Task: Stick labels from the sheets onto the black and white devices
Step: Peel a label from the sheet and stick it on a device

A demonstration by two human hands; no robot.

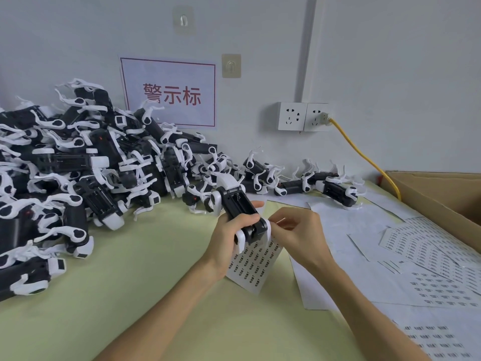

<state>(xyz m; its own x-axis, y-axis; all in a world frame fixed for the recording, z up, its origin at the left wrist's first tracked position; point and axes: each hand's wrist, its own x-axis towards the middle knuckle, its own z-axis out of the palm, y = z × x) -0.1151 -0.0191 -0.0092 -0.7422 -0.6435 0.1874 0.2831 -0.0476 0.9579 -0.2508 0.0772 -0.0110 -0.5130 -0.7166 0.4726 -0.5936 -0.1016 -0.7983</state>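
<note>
A large pile of devices (78, 165), black bodies with white clips and end caps, is lying heaped on the left of the pale green tabletop (130, 277) and leaning back against the wall. Behind the pile, a white wall sign (169, 93) with a red border and red characters is hanging. Just right of the pile, the left hand (229, 238) is gripping one held device (238, 204) around its black body, fingers curled over the top, and is holding it tilted above the tabletop with its open battery bay facing up. Beneath that hand, a label sheet (253, 264) printed with rows of small labels is lying on the tabletop. The right hand (296, 230) is meeting the held device at its near end, thumb and forefinger pinching the white piece there; whether a label is sitting between the fingertips is too small to tell. Farther back, a short row of devices (330, 186) is lying along the wall below two wall sockets (303, 116), from which a yellow cable (364, 155) is running down. On the right, more loose sheets (429, 256) are overlapping beside a cardboard box (442, 194).
</note>
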